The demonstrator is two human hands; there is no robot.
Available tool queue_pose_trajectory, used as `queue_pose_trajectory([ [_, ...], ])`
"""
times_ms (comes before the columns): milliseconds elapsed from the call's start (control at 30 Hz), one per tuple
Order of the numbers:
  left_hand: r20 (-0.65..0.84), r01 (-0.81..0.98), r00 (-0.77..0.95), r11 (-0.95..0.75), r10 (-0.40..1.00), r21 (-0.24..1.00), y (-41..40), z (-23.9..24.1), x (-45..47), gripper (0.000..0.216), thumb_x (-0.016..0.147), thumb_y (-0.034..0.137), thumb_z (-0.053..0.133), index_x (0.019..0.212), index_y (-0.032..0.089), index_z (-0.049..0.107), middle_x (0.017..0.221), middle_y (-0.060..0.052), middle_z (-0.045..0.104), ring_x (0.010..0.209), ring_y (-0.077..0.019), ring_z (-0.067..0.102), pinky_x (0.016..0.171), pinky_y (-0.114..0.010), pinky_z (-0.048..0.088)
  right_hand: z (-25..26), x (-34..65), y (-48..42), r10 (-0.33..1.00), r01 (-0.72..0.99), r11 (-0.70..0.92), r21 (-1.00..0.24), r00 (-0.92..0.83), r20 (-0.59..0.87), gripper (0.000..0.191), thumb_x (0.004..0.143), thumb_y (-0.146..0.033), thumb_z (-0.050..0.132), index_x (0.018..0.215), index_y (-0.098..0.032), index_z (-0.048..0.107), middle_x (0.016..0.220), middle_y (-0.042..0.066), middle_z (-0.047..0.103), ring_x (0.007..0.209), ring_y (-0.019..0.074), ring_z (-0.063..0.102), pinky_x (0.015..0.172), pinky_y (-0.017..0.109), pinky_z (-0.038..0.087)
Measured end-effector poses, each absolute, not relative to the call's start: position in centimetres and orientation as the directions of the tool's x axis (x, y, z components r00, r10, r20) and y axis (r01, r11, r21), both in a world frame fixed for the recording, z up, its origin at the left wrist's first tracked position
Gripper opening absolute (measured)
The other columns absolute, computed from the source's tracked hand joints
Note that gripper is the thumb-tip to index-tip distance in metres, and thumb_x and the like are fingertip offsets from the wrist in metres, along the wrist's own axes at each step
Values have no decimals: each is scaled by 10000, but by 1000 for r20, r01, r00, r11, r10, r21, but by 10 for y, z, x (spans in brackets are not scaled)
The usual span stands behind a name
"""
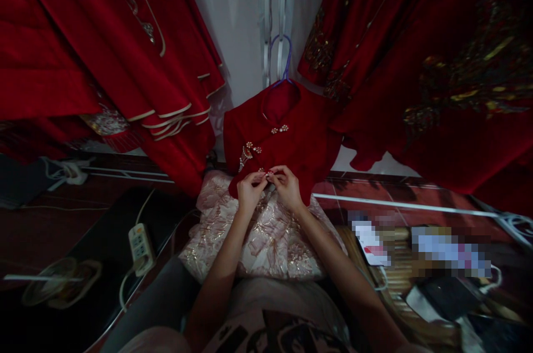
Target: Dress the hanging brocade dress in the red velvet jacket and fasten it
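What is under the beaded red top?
Pale gold-patterned brocade shows under the beaded red top at its lower edge; how far it extends beneath is covered.

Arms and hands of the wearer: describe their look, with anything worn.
The left hand and right hand are ungloved, with slender fingers. Both forearms are sleeveless, showing no watch or bracelet. Nail details are too small to tell.

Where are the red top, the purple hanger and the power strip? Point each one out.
Red top (297, 147): head view, on its front.
Purple hanger (288, 61): head view, on its hook.
Power strip (140, 244): head view, on its socket face.
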State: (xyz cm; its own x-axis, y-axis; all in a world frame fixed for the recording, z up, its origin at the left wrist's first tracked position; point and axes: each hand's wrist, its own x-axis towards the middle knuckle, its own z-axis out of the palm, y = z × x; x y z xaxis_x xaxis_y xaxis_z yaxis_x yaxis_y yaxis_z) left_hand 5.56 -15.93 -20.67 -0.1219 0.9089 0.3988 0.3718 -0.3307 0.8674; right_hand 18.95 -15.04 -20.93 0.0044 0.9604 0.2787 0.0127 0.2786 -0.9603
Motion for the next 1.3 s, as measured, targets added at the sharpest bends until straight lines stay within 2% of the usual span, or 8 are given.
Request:
queue_pose_trajectory([
  [167, 494, 544, -21, -404, 869, 735, -156, -197, 50, 90, 792, 225, 634, 874, 198, 658, 859, -32, 636, 795, -141, 624, 757, -285, 523, -208, 190, -150, 959, 29, 283, -959, -2, 283, 241, 846, -404, 568, 989, -210, 570, 1025, 59, 614, 818, 148, 670, 775, 290, 561],
  [333, 512, 647, 27, -405, 859, 646, -154, -202, 54, 138, 774, 206, 634, 890, 191, 562, 900, -47, 559, 907, -188, 551, 821, -343, 488, -206, 194, -148, 957, 67, 289, -955, -34, 287, 265, 837, -398, 583, 1022, -209, 560, 1001, 53, 597, 790, 142, 663, 707, 264, 553],
  [533, 569, 645, -44, -412, 821, 644, -154, -206, 51, 349, 754, 273, 685, 1041, 195, 502, 1011, -70, 544, 951, -201, 522, 834, -350, 470, -195, 212, -143, 951, 216, 297, -930, 27, 309, 292, 819, -393, 585, 1047, -211, 583, 987, 54, 618, 611, 102, 580, 560, 239, 500],
  [700, 577, 653, -93, -388, 812, 650, -154, -202, 40, 258, 785, 258, 661, 1030, 230, 585, 1016, -58, 537, 965, -195, 528, 862, -345, 461, -181, 232, -137, 910, 133, 327, -936, 223, 350, 229, 834, -387, 543, 960, -197, 567, 940, 49, 613, 610, 103, 541, 546, 230, 481],
  [833, 594, 693, -29, -413, 804, 592, -158, -199, 40, 148, 807, 255, 648, 955, 254, 656, 1044, -57, 528, 1017, -203, 513, 934, -369, 429, -184, 233, -135, 910, 100, 311, -945, 256, 326, 198, 818, -351, 540, 946, -200, 552, 935, 47, 607, 636, 113, 543, 554, 234, 487],
  [933, 599, 723, 26, -429, 801, 542, -162, -197, 43, 190, 812, 313, 653, 995, 265, 664, 1050, -62, 516, 1006, -212, 501, 932, -375, 426, -192, 224, -136, 920, 149, 317, -937, 194, 342, 176, 819, -316, 547, 949, -199, 567, 906, 43, 622, 715, 131, 582, 662, 263, 508],
  [1100, 583, 771, 79, -420, 809, 478, -165, -197, 46, 171, 853, 341, 597, 986, 247, 650, 993, -72, 517, 992, -228, 487, 905, -381, 429, -203, 209, -141, 944, 192, 314, -930, -169, 283, 274, 779, -305, 630, 1025, -203, 568, 957, 46, 644, 851, 154, 619, 798, 308, 509],
  [1300, 575, 699, 51, -440, 817, 563, -162, -203, 47, 121, 877, 320, 566, 901, 205, 597, 909, -58, 598, 915, -209, 545, 859, -360, 446, -209, 203, -143, 949, 215, 298, -930, -172, 264, 188, 807, -279, 593, 979, -202, 599, 975, 43, 643, 860, 144, 618, 770, 285, 510],
])
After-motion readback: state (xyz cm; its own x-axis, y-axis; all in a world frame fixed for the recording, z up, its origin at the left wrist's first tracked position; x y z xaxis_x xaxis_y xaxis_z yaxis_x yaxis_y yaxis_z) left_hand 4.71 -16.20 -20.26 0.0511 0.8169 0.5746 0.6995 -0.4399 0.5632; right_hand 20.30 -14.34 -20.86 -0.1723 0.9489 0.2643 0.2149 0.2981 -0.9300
